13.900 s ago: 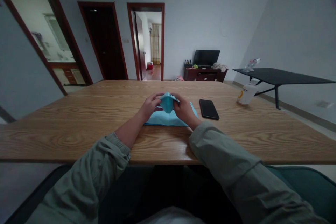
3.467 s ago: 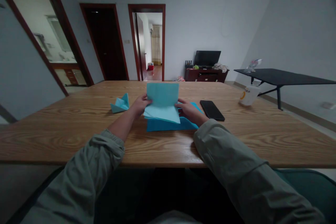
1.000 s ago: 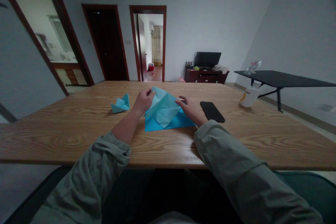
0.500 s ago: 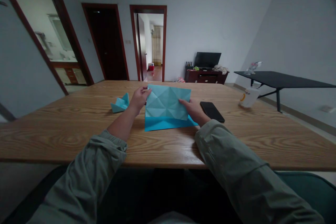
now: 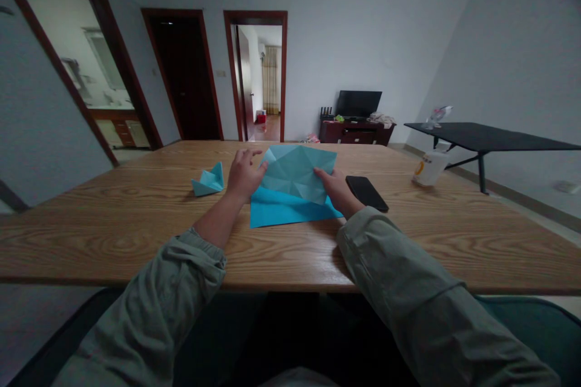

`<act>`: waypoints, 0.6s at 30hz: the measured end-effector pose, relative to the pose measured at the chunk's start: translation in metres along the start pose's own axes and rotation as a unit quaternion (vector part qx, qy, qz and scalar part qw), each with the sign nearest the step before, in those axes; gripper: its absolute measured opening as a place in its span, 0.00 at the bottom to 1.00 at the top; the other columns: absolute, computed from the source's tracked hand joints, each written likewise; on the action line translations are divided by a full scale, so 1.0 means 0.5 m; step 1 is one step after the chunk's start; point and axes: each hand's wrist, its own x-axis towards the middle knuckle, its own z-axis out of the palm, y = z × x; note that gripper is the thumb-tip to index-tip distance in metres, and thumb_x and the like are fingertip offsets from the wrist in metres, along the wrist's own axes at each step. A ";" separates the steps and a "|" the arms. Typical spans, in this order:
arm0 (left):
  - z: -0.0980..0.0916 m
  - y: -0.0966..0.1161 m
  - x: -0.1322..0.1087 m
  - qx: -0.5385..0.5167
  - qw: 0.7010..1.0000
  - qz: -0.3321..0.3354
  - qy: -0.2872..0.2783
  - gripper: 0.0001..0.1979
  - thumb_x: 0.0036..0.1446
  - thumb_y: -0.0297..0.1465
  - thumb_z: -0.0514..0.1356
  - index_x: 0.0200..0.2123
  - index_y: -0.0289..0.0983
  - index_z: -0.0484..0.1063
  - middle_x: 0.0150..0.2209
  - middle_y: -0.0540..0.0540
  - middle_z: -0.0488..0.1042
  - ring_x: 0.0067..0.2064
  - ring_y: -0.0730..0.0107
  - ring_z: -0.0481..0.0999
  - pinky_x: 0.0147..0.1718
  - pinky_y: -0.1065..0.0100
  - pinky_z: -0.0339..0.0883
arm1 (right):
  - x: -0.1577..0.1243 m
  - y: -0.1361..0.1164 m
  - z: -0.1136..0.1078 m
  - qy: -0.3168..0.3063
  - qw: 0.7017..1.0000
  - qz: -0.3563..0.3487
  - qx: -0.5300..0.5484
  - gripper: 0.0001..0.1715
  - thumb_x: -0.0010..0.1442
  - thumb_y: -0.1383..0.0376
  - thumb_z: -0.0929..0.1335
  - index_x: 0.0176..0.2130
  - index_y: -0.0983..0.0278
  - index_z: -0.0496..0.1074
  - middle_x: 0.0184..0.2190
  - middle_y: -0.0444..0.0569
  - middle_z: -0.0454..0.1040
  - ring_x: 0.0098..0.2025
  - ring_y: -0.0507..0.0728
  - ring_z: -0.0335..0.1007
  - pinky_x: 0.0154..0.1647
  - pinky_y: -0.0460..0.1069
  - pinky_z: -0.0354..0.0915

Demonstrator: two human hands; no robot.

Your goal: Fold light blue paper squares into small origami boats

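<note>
Blue paper [image 5: 290,211] lies on the desk [image 5: 136,230], and over it the right hand [image 5: 334,188] grips a creased sheet [image 5: 293,172], while the left hand [image 5: 245,179] has just opened at its edge, so one hand seems to hold it.

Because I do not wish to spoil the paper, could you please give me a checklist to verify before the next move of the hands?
1. Right hand grips the creased paper: ok, near its right edge, thumb in front.
2. Left hand grips it too: cannot tell; the thumb is at the left edge, the fingers are spread.
3. Creased paper lies flat: not ok, it is held tilted above the blue sheet.
4. Folded piece in full view: ok, left of the left hand.
5. Cup away from both hands: ok, right of the phone.
</note>
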 end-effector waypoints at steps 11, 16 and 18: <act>0.058 0.065 -0.043 -0.300 0.915 -0.050 -0.264 0.45 0.52 0.46 0.64 0.68 0.42 0.46 0.64 0.36 0.58 0.54 0.52 0.70 0.50 0.56 0.67 | -0.075 -0.064 0.076 -0.080 0.955 -0.213 -0.189 0.15 0.59 0.61 0.63 0.40 0.65 0.74 0.38 0.49 0.78 0.40 0.57 0.72 0.42 0.49 0.67; 0.057 0.063 -0.041 -0.330 0.915 -0.044 -0.227 0.47 0.51 0.43 0.65 0.68 0.42 0.42 0.59 0.38 0.65 0.56 0.53 0.68 0.54 0.55 0.63 | -0.101 -0.075 0.093 -0.170 0.936 -0.253 -0.177 0.22 0.54 0.64 0.66 0.49 0.63 0.71 0.46 0.50 0.75 0.47 0.58 0.70 0.45 0.50 0.67; 0.049 0.061 -0.037 -0.327 0.921 -0.037 -0.210 0.47 0.52 0.42 0.64 0.68 0.41 0.41 0.57 0.38 0.67 0.54 0.56 0.70 0.53 0.56 0.64 | -0.105 -0.081 0.088 -0.192 0.932 -0.254 -0.177 0.27 0.54 0.64 0.67 0.54 0.61 0.69 0.52 0.51 0.72 0.52 0.59 0.67 0.47 0.51 0.67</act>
